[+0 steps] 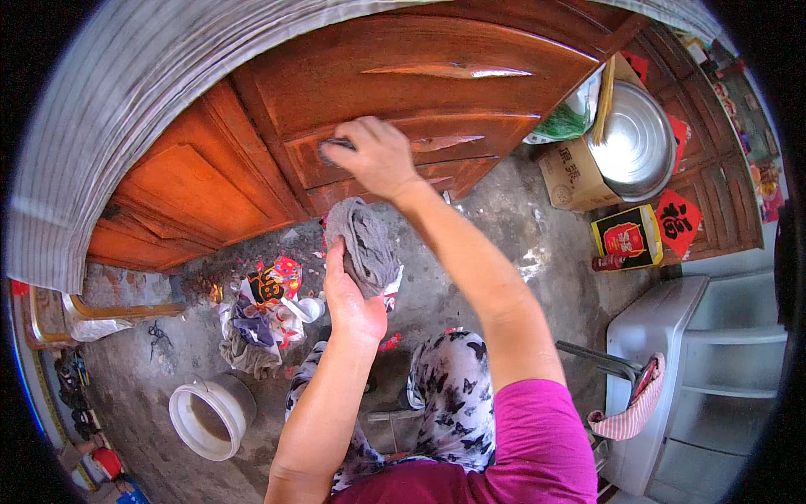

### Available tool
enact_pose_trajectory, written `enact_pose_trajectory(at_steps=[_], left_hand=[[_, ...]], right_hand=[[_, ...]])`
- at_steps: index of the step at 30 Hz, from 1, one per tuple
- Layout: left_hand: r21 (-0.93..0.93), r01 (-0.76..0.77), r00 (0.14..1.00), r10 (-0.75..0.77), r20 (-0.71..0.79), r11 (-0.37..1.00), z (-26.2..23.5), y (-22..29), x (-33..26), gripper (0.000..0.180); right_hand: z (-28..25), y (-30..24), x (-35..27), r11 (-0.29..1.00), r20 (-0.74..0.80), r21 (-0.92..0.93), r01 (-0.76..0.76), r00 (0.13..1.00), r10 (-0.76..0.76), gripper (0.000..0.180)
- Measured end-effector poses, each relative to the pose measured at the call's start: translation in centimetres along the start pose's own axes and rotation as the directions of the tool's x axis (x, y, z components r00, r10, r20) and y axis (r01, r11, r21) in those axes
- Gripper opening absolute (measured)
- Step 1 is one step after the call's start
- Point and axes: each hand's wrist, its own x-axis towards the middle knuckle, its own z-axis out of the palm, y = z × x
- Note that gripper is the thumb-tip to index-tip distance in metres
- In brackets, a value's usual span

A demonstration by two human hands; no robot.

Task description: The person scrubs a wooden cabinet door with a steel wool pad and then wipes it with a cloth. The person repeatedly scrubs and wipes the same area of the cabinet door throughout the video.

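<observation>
Left hand (357,312), frame centre, closed around bunched gray cloth (363,244), thumb along its left side. Right hand (379,155), upper centre, fingers curled on small dark pad (338,143), mostly hidden, at drawer front of reddish-brown wooden cabinet (403,71); contact unclear. White bucket (241,403) holding murky liquid, lower left. Metal basin (631,139) beside cardboard box (575,178), upper right.

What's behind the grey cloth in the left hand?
Red and white litter peeks out past the right edge of the grey cloth. The cloth covers most fingers of the left hand and the floor directly behind, so anything else there can't be seen.
</observation>
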Motion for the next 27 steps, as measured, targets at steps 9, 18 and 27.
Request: enact_pose_trajectory(at_steps=[9,18,27], left_hand=[[-0.008,-0.007,0.995,0.008,0.098,1.000,-0.3,0.7,-0.2,0.043],[0.025,0.004,0.999,-0.005,0.050,1.000,-0.1,-0.3,0.5,0.040],[0.069,0.041,0.998,-0.044,0.050,0.997,0.4,-0.8,-0.4,0.042]], right_hand=[[-9.0,13.5,-12.7,0.729,-0.209,-0.176,-0.662,0.749,0.629,0.023],[-1.2,2.9,-2.9,0.959,-0.111,-0.008,-0.283,0.954,0.280,0.015],[-4.0,6.4,-5.9,0.962,-0.032,-0.105,-0.254,0.967,0.252,0.024]])
